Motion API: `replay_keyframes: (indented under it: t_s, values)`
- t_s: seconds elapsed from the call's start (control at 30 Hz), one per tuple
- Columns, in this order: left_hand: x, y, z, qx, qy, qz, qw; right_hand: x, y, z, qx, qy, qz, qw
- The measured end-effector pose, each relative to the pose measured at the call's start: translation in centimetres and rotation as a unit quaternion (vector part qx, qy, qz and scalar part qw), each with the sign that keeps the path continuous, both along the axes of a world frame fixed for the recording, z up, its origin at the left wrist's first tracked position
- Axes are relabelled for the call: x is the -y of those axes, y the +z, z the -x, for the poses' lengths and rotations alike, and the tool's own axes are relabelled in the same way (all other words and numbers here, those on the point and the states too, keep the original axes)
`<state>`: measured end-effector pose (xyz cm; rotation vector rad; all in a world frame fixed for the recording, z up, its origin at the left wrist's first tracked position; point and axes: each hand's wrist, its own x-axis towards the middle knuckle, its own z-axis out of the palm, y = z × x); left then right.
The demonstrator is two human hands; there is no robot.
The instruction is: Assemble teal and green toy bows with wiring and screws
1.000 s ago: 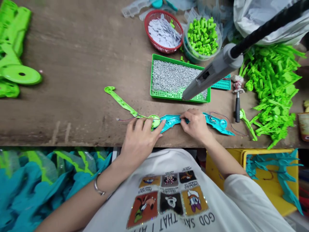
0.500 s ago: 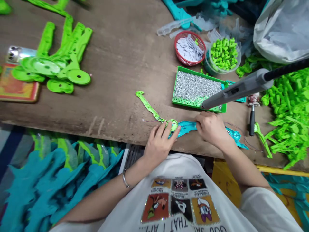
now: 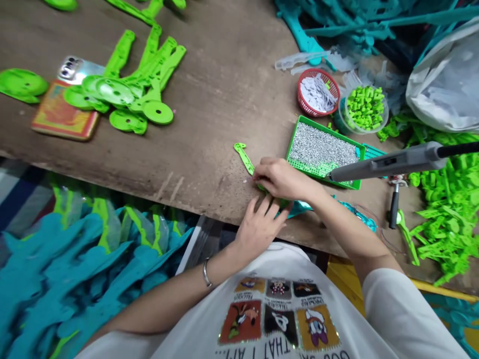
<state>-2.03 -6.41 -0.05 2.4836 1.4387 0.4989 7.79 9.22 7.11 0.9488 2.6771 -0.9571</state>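
A long toy part lies near the table's front edge, its green arm pointing up and left and its teal half running right with thin wires on it. My right hand has crossed over to the green end and its fingers curl down on the green arm where it joins the middle. My left hand lies just below it at the table edge, fingers stretched out and pressing on the middle of the part. The joint itself is hidden under my hands.
A green tray of small screws, a red basket of white discs and a tub of green caps stand behind. A grey electric screwdriver hangs at the right. Green parts and a phone lie at the left.
My right hand has moved left from the teal half onto the green arm. My left hand has slid slightly toward the table edge. The view has swung left.
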Motion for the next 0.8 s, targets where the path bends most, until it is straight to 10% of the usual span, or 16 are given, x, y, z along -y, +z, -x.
replay_keyframes:
  t_s: [0.33, 0.8]
  values:
    - [-1.8, 1.0, 1.7, -0.013, -0.101, 0.041, 0.994, -3.2, -1.1, -0.3, -0.068, -0.064, 0.134, 0.987]
    - [-4.0, 1.2, 3.2, -0.029, -0.172, 0.048, 0.984, -3.2, -2.6, 1.4, -0.065, -0.072, 0.106, 0.990]
